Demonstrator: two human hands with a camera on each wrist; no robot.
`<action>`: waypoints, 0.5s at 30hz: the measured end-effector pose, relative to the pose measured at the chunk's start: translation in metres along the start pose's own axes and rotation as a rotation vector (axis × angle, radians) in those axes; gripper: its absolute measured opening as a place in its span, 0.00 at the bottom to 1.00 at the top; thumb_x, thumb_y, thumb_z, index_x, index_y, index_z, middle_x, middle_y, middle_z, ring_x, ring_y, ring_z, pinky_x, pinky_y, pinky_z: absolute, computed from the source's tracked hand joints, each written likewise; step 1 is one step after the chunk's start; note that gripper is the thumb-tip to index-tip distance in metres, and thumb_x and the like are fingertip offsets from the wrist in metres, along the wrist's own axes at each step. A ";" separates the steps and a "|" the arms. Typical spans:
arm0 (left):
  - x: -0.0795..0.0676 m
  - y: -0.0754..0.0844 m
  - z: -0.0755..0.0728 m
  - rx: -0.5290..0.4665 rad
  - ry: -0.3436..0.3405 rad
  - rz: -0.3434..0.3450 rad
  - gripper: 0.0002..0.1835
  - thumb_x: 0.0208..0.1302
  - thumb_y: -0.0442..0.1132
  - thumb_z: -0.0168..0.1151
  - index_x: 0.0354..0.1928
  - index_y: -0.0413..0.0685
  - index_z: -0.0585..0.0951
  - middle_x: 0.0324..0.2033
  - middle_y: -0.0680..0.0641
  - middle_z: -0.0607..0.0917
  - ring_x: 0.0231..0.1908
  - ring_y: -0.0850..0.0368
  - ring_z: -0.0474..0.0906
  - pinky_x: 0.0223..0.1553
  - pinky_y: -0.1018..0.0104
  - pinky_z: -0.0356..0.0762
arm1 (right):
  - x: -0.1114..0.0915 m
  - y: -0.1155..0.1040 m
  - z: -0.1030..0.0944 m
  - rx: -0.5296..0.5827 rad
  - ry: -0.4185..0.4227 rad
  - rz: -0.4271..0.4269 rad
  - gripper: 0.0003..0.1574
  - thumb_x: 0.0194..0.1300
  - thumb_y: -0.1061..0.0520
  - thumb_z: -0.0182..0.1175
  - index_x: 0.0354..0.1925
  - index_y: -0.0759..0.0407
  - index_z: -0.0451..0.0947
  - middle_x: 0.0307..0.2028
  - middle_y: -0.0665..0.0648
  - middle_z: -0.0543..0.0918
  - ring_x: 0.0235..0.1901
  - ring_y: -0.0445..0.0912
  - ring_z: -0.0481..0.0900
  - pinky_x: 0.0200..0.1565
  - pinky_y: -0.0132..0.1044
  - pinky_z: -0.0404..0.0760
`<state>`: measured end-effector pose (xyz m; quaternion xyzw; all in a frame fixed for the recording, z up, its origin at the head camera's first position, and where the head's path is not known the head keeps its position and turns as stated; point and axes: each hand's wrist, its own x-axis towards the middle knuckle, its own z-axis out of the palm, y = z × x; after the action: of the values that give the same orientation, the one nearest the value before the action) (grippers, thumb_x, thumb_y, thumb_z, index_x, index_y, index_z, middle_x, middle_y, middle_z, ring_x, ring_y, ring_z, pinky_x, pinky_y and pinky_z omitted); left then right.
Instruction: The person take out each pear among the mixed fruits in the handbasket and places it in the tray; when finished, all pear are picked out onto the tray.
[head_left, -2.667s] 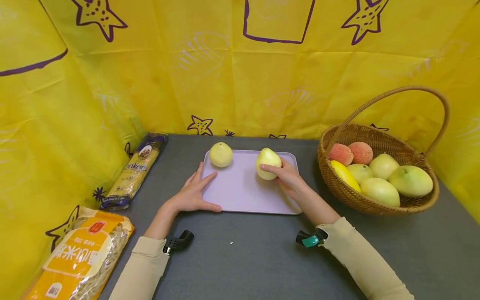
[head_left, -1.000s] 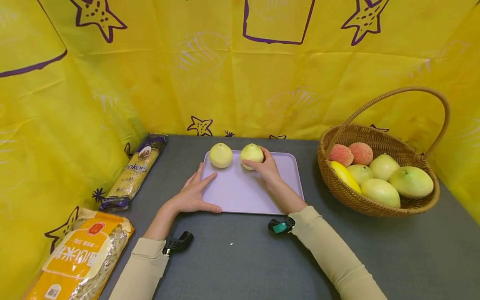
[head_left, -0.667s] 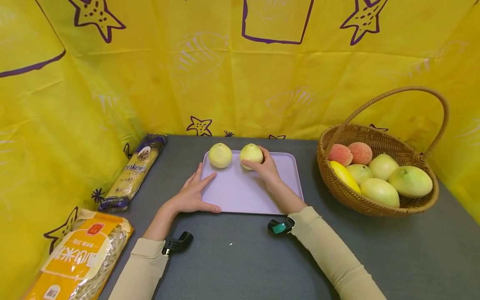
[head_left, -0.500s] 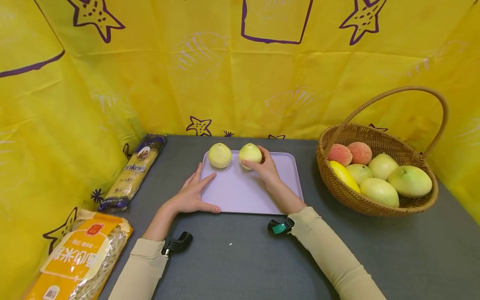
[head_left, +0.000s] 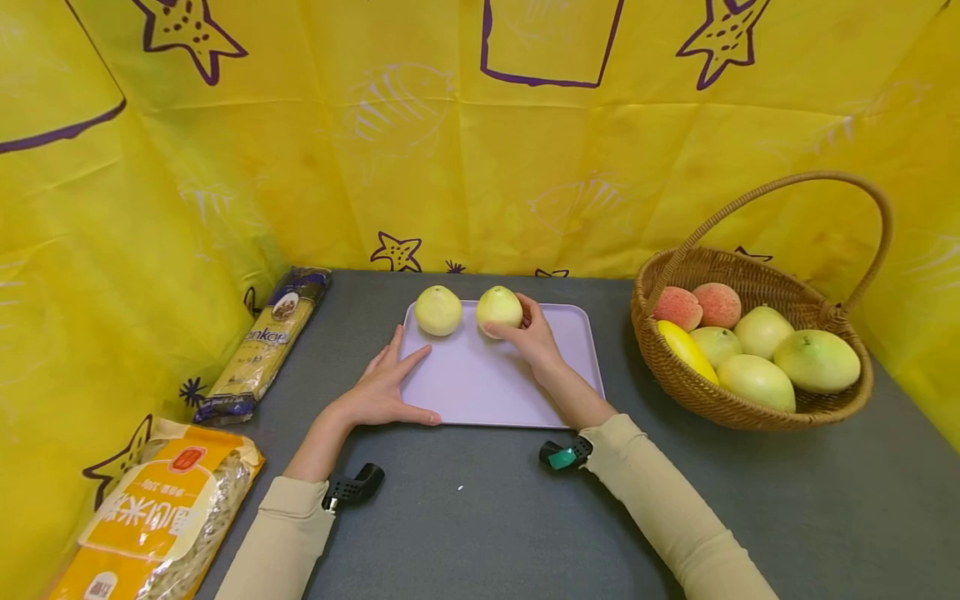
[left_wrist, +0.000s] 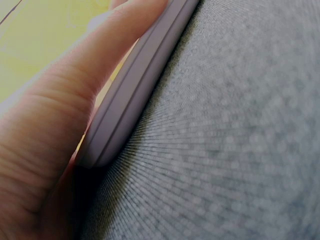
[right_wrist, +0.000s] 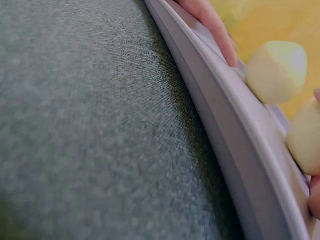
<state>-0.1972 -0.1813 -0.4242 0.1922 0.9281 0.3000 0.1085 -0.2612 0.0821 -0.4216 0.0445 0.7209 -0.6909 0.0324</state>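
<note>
Lilac tray (head_left: 498, 387) flat on the grey table (head_left: 461, 542); clock directions from tray centre, head view. Gripped fruit (head_left: 498, 305), pale green and round, is at 12 near the far rim. Right hand (head_left: 534, 337) at 1 has it between thumb and curled fingers; in the right wrist view its underside looks to meet the tray. Second fruit (head_left: 438, 311), same type, sits at 10 on the far left corner, just beside the gripped one with a narrow gap. Left hand (head_left: 386, 385) at 9: fingers spread along the tray's left end, thumb at the near edge, no fruit in it. Hands are apart, tray surface between them. Wicker basket (head_left: 780, 287) at 3, well off the tray, handle up. Within it: two peaches (head_left: 717, 305) at its 10 and 11, yellow fruit (head_left: 686, 351) at its 9, four pale green fruits (head_left: 757, 383) through the middle and out to its 3. Pasta pack (head_left: 266, 337) at 9, past the left hand; orange pack (head_left: 153, 508) at 8, farther out. Yellow cloth (head_left: 300, 167) behind, starfish and fishbone prints.
</note>
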 end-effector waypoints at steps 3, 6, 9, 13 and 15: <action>0.000 0.000 0.000 0.002 -0.002 -0.002 0.62 0.41 0.67 0.75 0.76 0.50 0.57 0.74 0.35 0.27 0.71 0.28 0.33 0.65 0.30 0.39 | -0.005 -0.002 -0.003 0.047 0.000 0.008 0.52 0.54 0.60 0.73 0.71 0.57 0.59 0.66 0.59 0.67 0.64 0.51 0.66 0.64 0.42 0.65; 0.000 0.000 0.001 0.005 -0.002 -0.003 0.62 0.41 0.67 0.75 0.76 0.50 0.57 0.74 0.35 0.27 0.71 0.28 0.33 0.65 0.30 0.39 | -0.011 -0.005 -0.006 0.062 0.003 0.024 0.51 0.55 0.60 0.73 0.71 0.58 0.59 0.66 0.59 0.67 0.63 0.51 0.66 0.64 0.42 0.65; 0.000 0.000 0.001 0.007 -0.001 -0.005 0.62 0.41 0.67 0.75 0.76 0.50 0.57 0.74 0.35 0.27 0.71 0.28 0.33 0.65 0.31 0.39 | -0.018 -0.007 -0.010 0.060 0.016 0.045 0.49 0.56 0.59 0.72 0.71 0.57 0.59 0.66 0.58 0.67 0.62 0.51 0.66 0.63 0.44 0.65; -0.001 0.001 0.000 0.006 0.000 -0.003 0.62 0.41 0.67 0.75 0.76 0.50 0.57 0.74 0.35 0.28 0.71 0.28 0.34 0.65 0.31 0.39 | -0.029 -0.013 -0.016 0.086 0.029 0.074 0.47 0.57 0.58 0.71 0.70 0.57 0.61 0.67 0.57 0.66 0.63 0.52 0.64 0.64 0.45 0.64; -0.001 0.002 -0.001 0.000 0.000 -0.003 0.62 0.41 0.67 0.75 0.76 0.50 0.58 0.74 0.35 0.28 0.71 0.28 0.34 0.65 0.30 0.39 | -0.036 -0.018 -0.019 0.123 0.025 0.088 0.45 0.57 0.60 0.70 0.70 0.58 0.61 0.68 0.58 0.65 0.64 0.53 0.63 0.64 0.46 0.64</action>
<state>-0.1958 -0.1807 -0.4226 0.1909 0.9283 0.2999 0.1087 -0.2272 0.1001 -0.3991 0.0869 0.6746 -0.7313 0.0508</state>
